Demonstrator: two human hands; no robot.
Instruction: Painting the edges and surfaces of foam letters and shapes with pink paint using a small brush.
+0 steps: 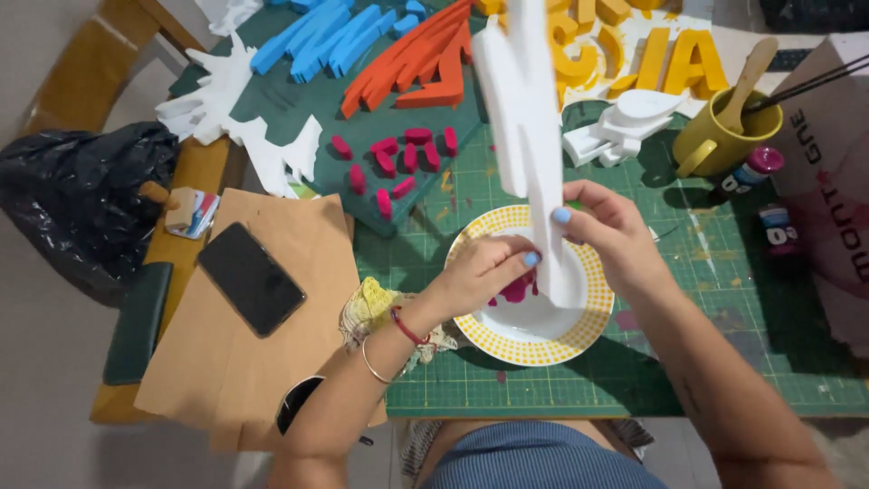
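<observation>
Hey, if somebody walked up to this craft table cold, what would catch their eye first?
Most likely the tall white foam cutout at the centre, held upright by the right hand over a white plate with a yellow dotted rim on the green cutting mat. The left hand works at its lower edge above a pink paint smear. Behind lie orange foam strips, blue foam strips and yellow foam letters.

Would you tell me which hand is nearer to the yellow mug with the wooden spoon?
Right. The right hand grips the white foam piece just below-left of the yellow mug; the left hand sits farther left, over the plate.
</observation>
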